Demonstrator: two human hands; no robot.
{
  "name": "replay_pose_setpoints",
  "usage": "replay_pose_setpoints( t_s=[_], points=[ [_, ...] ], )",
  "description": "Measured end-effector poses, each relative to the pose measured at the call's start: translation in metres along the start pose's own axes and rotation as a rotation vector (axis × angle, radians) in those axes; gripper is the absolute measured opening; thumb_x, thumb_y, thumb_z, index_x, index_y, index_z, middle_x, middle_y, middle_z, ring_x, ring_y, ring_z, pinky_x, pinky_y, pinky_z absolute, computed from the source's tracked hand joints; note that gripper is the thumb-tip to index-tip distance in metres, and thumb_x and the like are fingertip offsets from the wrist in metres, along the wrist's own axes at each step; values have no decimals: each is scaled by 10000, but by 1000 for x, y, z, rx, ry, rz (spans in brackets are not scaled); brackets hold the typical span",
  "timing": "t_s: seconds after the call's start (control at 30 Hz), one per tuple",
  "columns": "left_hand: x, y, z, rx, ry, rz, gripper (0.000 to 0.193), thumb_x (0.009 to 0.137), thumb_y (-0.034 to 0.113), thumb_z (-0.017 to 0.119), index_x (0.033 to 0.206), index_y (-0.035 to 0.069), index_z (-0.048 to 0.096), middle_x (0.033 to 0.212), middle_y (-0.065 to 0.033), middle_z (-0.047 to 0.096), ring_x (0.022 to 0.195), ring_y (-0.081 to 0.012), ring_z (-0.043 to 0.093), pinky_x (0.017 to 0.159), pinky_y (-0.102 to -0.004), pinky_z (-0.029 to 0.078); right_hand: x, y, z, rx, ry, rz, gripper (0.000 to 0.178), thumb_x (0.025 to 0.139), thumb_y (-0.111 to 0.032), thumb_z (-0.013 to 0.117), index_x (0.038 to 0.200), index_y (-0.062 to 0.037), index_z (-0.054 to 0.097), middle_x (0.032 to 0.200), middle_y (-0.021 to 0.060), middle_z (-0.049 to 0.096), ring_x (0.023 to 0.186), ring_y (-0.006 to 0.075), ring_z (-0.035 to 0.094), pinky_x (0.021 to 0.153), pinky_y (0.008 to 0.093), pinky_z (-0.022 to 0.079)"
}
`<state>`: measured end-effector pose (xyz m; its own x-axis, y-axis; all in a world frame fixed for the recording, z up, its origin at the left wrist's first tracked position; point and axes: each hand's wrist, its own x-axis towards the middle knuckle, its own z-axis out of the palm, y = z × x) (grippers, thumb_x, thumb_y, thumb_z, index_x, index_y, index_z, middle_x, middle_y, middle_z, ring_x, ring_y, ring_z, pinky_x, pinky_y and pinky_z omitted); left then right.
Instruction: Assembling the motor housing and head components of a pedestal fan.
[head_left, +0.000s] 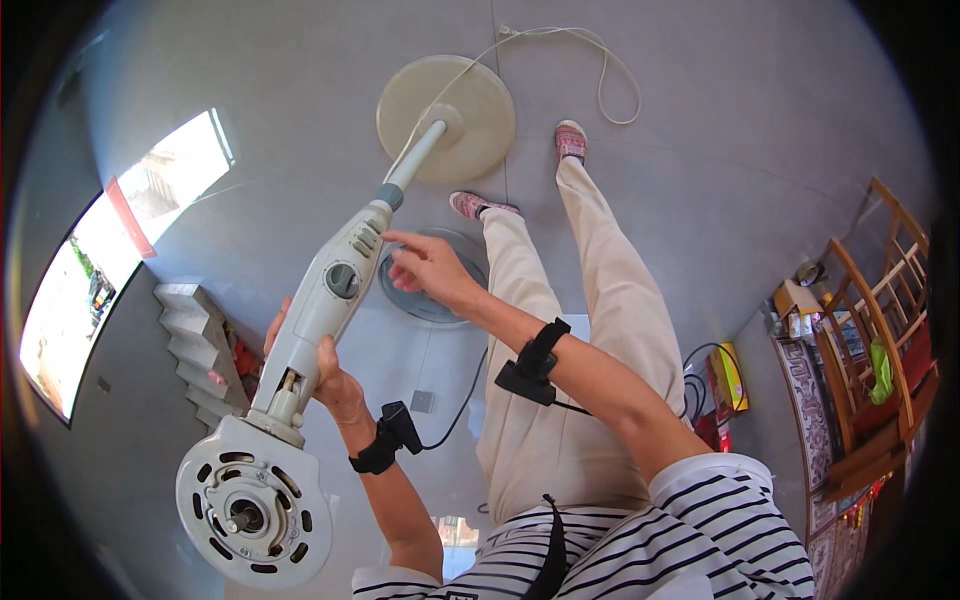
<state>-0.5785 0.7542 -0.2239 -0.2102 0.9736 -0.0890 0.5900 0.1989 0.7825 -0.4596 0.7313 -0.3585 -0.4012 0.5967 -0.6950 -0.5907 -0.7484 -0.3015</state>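
A white stand fan without blades or grille slants across the left of the head view. Its bare motor housing [220,470], slotted and with a metal shaft, is at the near end. My left hand [341,388] is wrapped round the control body [318,300] just above the motor, thumb on the near side and fingers on the far side. My right hand [440,275] holds nothing; its index finger points at the row of buttons [368,238] beside a round dial [342,281]. Whether the fingertip touches them I cannot tell. The pole [418,160] runs down to a round base [485,115].
A white cord [606,60] with a plug loops on the floor beyond the base. Behind my right hand lies a round grey disc [430,305]. Wooden chairs [860,310] and boxes stand at the right; a bright doorway [75,300] and a stepped white object [200,350] are at the left.
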Motion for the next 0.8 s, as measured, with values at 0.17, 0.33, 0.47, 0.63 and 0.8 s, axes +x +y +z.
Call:
replay_pose_setpoints(
  t_s=[0.17, 0.33, 0.47, 0.63, 0.8],
  points=[
    [1, 4, 1, 8, 10, -9, 514, 690, 125, 561, 1152, -20, 386, 1179, -160, 414, 1138, -313, 421, 971, -467, 341, 13, -6, 14, 496, 94, 535, 535, 834, -352, 543, 1172, 34, 391, 1008, 130, 542, 888, 218, 573, 744, 384, 504],
    [1, -1, 0, 13, 9, 19, 543, 691, 169, 593, 1153, -22, 383, 1188, -165, 402, 1140, -327, 422, 967, -471, 346, 31, -1, 31, 855, -151, 420, 549, 800, -420, 582, 1100, 9, 417, 1008, 112, 536, 954, 233, 552, 800, 412, 480],
    [1, -1, -2, 3, 6, 16, 543, 690, 172, 592, 1167, 10, 389, 1182, -166, 439, 1133, -284, 417, 974, -442, 327, 28, 0, 36, 975, -153, 386, 479, 807, -384, 587, 1100, -36, 437, 1016, 90, 537, 967, 221, 546, 822, 410, 461],
    [1, -3, 0, 1, 15, 37, 534, 689, 181, 592, 1157, 19, 391, 1174, -157, 434, 1132, -285, 419, 973, -457, 330, 30, 9, 41, 987, -152, 305, 419, 811, -343, 589, 1084, -46, 476, 1008, 82, 548, 952, 206, 553, 816, 397, 461],
    [-1, -7, -3, 20, 12, 62, 529, 692, 186, 588, 1156, 29, 389, 1182, -151, 422, 1136, -286, 415, 970, -464, 334, 33, 16, 48, 921, -65, 209, 470, 766, -360, 627, 1081, -45, 476, 1014, 107, 529, 956, 232, 541, 843, 416, 447]
  ],
)
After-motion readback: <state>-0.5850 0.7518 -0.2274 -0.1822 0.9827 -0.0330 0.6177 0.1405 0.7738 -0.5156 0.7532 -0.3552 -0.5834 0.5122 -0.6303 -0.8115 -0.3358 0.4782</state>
